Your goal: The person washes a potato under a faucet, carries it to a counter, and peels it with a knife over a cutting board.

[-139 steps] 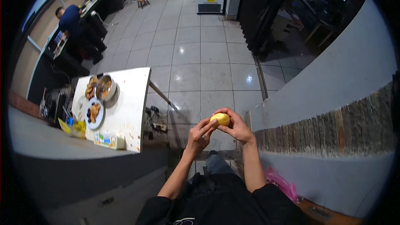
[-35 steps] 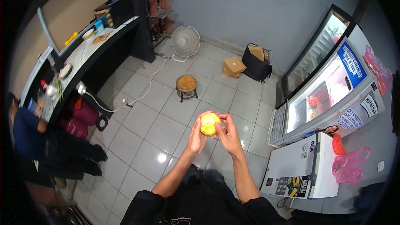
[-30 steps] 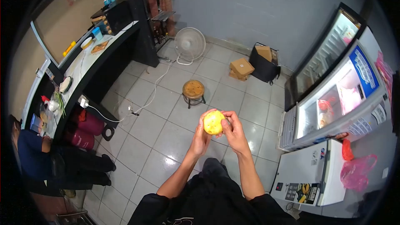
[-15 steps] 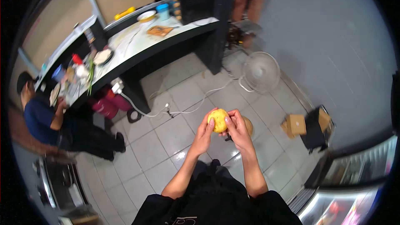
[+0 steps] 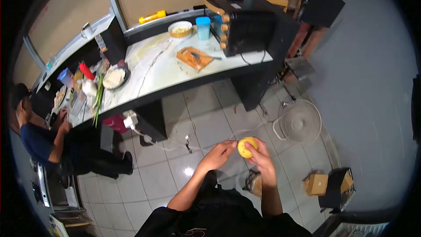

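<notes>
A round yellow potato (image 5: 247, 147), with a few dark specks, is held in front of me above the floor. My right hand (image 5: 264, 159) is closed around its right side, the thumb lying across its front. At its left edge is my left hand (image 5: 219, 154), fingers drawn together and tips at or very near the potato. Whether these fingertips touch it or pinch something small, I cannot make out.
Ahead runs a marble-topped counter (image 5: 149, 74) bearing a cutting board (image 5: 194, 58), a bowl (image 5: 180, 30), green onions (image 5: 98, 95) and an oven (image 5: 245, 26). A person (image 5: 39, 140) stands at left. A fan (image 5: 300, 122) and cables are on the floor; cardboard boxes (image 5: 316, 183) lie right.
My left hand has come away from the potato's left side to its edge, while my right hand keeps hold of it. The view has tilted up, showing more of the counter.
</notes>
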